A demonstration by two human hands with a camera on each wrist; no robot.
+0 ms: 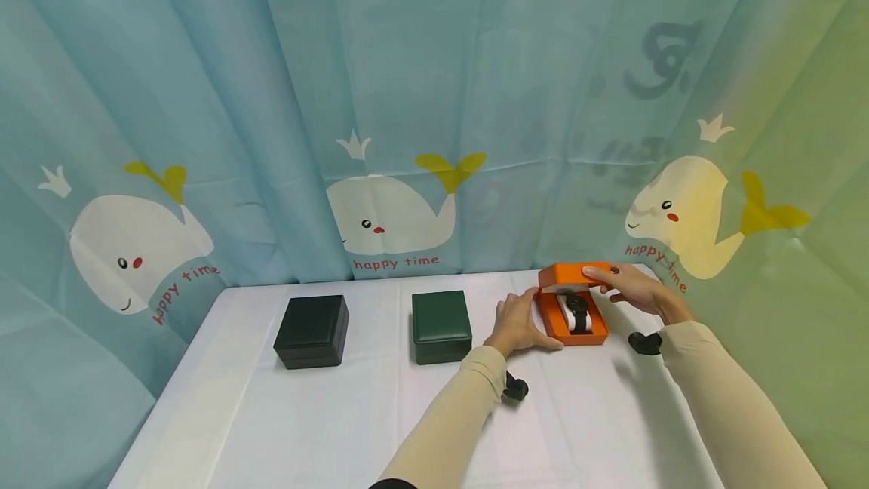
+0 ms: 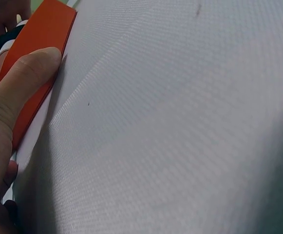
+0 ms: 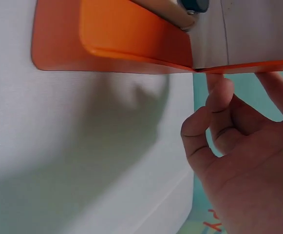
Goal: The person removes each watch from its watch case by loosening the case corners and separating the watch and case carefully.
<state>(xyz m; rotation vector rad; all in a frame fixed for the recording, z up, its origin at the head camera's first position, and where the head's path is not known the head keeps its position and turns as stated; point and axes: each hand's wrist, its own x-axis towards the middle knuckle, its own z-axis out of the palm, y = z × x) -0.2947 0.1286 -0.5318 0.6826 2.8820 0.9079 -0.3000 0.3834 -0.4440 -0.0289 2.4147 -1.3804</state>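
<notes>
An orange watch box [image 1: 589, 339] stands at the table's right side with its lid [image 1: 566, 273] raised. Inside, a black wristwatch [image 1: 577, 306] sits around a white cushion. My left hand [image 1: 517, 325] holds the box from its left: the thumb lies along the front wall [image 2: 41, 29], while the fingers reach up the left side. At the right end of the lid, my right hand [image 1: 634, 289] grips it, with fingertips on its outer face. Part of this grip is hidden behind the lid in the right wrist view, where the hand [image 3: 251, 161] shows from below.
A dark green box [image 1: 441, 317] rests closed to the left of my left hand. Farther left is a closed black box [image 1: 312, 330]. All stand on a white-covered table [image 1: 326, 429]. A blue-green curtain [image 1: 407, 96] with whale prints hangs behind the table's back edge.
</notes>
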